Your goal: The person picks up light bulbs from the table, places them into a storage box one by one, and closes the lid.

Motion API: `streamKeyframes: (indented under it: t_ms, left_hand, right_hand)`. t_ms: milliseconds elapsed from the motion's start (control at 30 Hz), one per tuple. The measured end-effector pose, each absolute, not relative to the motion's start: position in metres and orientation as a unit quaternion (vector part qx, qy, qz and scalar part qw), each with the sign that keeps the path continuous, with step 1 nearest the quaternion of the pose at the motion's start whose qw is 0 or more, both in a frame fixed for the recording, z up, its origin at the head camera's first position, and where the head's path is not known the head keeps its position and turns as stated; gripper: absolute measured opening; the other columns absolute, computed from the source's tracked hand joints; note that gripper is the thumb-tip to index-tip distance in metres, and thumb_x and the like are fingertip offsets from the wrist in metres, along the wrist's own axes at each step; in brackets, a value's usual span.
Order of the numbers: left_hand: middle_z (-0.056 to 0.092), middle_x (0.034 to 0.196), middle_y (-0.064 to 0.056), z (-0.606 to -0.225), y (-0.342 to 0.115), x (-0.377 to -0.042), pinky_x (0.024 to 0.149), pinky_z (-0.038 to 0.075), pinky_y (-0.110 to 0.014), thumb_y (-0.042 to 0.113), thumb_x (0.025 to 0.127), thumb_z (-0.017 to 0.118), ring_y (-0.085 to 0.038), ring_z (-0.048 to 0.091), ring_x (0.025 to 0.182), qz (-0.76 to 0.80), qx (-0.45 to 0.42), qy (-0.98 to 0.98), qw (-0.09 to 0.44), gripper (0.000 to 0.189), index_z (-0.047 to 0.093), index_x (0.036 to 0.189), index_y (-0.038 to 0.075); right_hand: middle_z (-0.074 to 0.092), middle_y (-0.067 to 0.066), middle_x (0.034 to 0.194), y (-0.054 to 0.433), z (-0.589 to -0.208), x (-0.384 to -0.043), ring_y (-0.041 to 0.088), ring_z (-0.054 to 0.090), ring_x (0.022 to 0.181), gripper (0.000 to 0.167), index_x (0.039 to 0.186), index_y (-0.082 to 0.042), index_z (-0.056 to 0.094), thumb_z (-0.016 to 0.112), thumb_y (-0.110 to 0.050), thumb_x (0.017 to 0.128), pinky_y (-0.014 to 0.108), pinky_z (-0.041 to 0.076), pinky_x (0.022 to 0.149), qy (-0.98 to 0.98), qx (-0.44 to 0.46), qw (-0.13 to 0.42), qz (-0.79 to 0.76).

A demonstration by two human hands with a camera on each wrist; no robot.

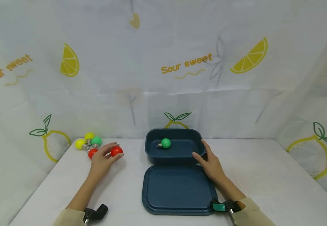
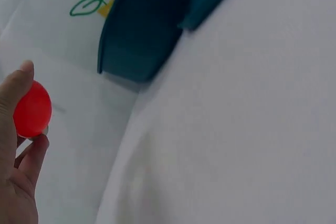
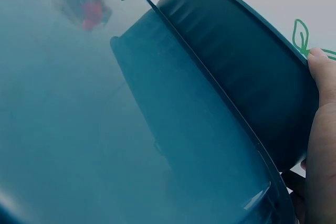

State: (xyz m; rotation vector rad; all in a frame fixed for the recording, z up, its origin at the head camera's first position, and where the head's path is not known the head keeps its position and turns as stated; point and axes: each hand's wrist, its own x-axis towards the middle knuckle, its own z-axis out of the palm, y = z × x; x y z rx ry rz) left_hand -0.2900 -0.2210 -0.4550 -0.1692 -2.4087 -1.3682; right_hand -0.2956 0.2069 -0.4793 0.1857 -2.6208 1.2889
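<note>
My left hand [image 1: 101,159] pinches a red light bulb [image 1: 116,151] between thumb and fingers, left of the dark blue box. In the left wrist view the red bulb [image 2: 32,109] shows its round side, its base mostly hidden by the fingers. My right hand [image 1: 212,164] grips the right front corner of the dark blue box [image 1: 177,160], thumb at the rim and fingers along the outer side. Inside the box a green bulb [image 1: 165,143] lies on its side, screw base to the left. The right wrist view shows my thumb on the box rim [image 3: 252,19].
A dark blue lid [image 1: 179,190] lies flat in front of the box. At the table's far left is a cluster of bulbs: yellow [image 1: 80,144], another yellow [image 1: 89,136], green [image 1: 96,140] and red [image 1: 92,153]. A lemon-printed white sheet [image 1: 109,72] hangs behind the table.
</note>
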Motion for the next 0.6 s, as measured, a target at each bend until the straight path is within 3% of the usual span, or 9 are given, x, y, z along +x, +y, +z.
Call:
streamKeyframes:
  t_ms: [200,467,600]
  left_hand:
    - [0.062,0.142,-0.012,-0.426,-0.171,-0.308,0.099,0.055,-0.041,0.021,0.086,0.081,-0.032,0.062,0.126,-0.511,-0.103,-0.827,0.211,0.045,0.068,0.128,0.010]
    - [0.061,0.142,-0.019,-0.417,-0.098,-0.328,0.106,0.050,-0.047,0.021,0.084,0.083,-0.032,0.059,0.133,-0.580,-0.144,-0.764,0.246,0.044,0.070,0.122,0.005]
    - [0.066,0.136,-0.017,-0.431,-0.080,-0.333,0.115,0.041,-0.055,0.026,0.083,0.084,-0.033,0.063,0.128,-0.539,-0.159,-0.792,0.238,0.043,0.071,0.120,0.008]
  right_hand:
    - [0.065,0.022,0.130,0.211,-0.478,-0.299,0.031,0.066,0.110,0.077,0.163,-0.022,0.019,0.057,-0.048,0.101,0.054,0.050,0.098,-0.895,0.057,0.114,0.427]
    - [0.070,0.017,0.111,0.211,-0.479,-0.296,0.021,0.063,0.094,0.076,0.162,-0.022,0.021,0.059,-0.043,0.100,0.037,0.050,0.081,-0.893,0.055,0.113,0.432]
    - [0.069,0.019,0.117,0.206,-0.481,-0.296,0.019,0.062,0.093,0.076,0.162,-0.022,0.021,0.060,-0.042,0.100,0.036,0.049,0.082,-0.890,0.060,0.110,0.437]
